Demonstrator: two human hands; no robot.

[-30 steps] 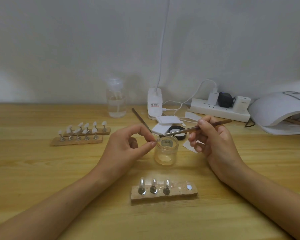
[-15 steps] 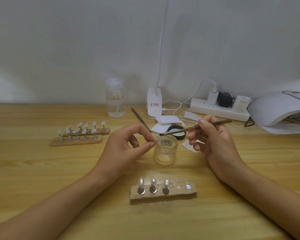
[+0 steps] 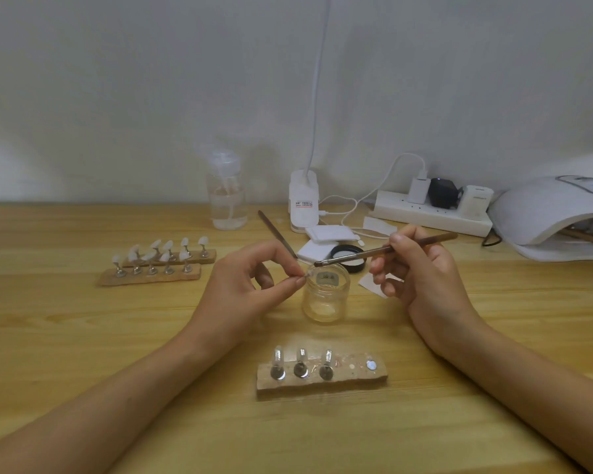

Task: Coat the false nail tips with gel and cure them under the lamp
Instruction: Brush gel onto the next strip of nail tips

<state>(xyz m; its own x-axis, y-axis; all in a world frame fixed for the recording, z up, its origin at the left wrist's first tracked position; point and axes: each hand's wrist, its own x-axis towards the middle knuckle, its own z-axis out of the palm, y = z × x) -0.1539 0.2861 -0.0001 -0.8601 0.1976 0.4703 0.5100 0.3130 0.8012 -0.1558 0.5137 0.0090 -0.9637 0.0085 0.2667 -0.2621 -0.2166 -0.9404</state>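
head view: on the wooden table, a white curing lamp sits far right. the left hand pinches a tiny nail tip at the rim of the glass jar. the right hand grips a brush, its bristles just above the tip.

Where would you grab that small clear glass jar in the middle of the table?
Take the small clear glass jar round its straight side wall, below the rim, fingers coming from the near side. Its mouth is open and the thin brown brush in the right hand reaches over it, so I'd avoid reaching from above and keep it upright.
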